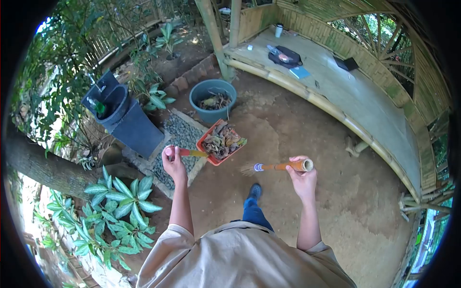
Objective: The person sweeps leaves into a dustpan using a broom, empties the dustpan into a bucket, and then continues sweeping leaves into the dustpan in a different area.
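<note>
Over bare soil [345,206], a person's left hand [175,162] grips the handle of a dustpan [199,142], the right hand [303,180] a broom [278,167]. Leaves [223,140] hide most of the pan's floor. It hangs or rests near a pot [213,115]; I cannot tell which. The broom's bristles blur into the soil, the pot's dark contents are hard to make out, and one shoe [255,191] shows.

The orange dustpan [200,144] holds heaped brown leaves [223,140]; the broom [274,167] points bristles-first toward it.
</note>
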The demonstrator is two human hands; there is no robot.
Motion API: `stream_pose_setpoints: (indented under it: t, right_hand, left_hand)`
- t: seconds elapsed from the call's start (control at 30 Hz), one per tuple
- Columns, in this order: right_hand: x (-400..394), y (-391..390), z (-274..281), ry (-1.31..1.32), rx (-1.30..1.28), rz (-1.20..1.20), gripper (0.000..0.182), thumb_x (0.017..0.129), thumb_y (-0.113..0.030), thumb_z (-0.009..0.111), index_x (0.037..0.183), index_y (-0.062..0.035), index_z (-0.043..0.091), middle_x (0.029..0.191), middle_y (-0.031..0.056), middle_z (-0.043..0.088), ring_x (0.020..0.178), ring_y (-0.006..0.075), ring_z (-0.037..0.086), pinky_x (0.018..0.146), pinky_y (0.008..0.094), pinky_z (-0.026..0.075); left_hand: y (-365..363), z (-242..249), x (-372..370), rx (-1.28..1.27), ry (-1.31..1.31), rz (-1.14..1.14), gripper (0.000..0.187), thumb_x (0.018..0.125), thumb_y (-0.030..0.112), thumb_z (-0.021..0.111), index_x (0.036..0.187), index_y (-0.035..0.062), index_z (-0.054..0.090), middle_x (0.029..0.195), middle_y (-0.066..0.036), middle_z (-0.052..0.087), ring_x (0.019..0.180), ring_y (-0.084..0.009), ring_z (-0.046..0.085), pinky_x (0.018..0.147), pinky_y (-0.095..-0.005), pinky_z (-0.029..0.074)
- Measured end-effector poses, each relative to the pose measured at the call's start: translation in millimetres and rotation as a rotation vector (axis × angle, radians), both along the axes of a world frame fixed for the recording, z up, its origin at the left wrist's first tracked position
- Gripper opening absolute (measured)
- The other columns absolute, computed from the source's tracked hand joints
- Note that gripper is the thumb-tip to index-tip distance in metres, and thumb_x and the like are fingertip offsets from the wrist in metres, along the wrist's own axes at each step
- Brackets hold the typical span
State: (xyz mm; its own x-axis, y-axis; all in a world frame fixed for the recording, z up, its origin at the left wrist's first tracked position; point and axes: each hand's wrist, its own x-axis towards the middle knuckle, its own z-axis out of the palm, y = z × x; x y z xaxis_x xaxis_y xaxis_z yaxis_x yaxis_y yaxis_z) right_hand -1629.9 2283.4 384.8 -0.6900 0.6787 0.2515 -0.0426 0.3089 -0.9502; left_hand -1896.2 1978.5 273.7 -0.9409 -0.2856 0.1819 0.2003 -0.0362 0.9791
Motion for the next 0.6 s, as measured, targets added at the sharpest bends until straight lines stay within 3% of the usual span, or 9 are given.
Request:
stream_pose_setpoints:
  t: [0.2,0.33,0.37,0.6]
  right_hand:
    - [-108,99,13,0.001,0.003,0.071,0.025,0.081,0.011,0.073,0.101,-0.0006,0.063,0.100,0.0061,0.068,0.093,0.0118,0.066,0.078,0.0276,0.056]
    - [-170,149,20,0.001,0.008,0.140,0.026,0.080,0.012,0.073,0.100,-0.0009,0.063,0.098,0.0078,0.069,0.093,0.0137,0.067,0.079,0.0285,0.056]
    - [-198,153,30,-0.015,0.003,0.156,0.026,0.080,0.011,0.074,0.100,-0.0012,0.063,0.098,0.0082,0.069,0.092,0.0144,0.067,0.080,0.0292,0.055]
    - [-324,205,24,-0.046,0.116,0.180,0.026,0.076,0.004,0.077,0.097,-0.0029,0.064,0.092,0.0084,0.069,0.086,0.0198,0.068,0.080,0.0322,0.053]
  left_hand:
    - [88,39,-102,-0.068,0.064,0.109,0.023,0.098,0.014,0.067,0.117,0.0029,0.060,0.107,-0.003,0.063,0.097,-0.0125,0.061,0.090,-0.0285,0.050]
    - [124,59,-156,-0.181,0.120,0.172,0.025,0.097,0.015,0.068,0.118,0.0020,0.060,0.113,-0.007,0.066,0.101,-0.0134,0.062,0.092,-0.0293,0.050]
    - [129,67,-179,-0.104,0.087,0.161,0.026,0.097,0.015,0.069,0.118,0.0012,0.061,0.115,-0.009,0.067,0.103,-0.0141,0.063,0.093,-0.0299,0.050]
    - [173,67,-300,-0.162,0.120,0.148,0.025,0.096,0.012,0.070,0.118,0.0030,0.061,0.110,-0.006,0.067,0.098,-0.0127,0.065,0.087,-0.0278,0.053]
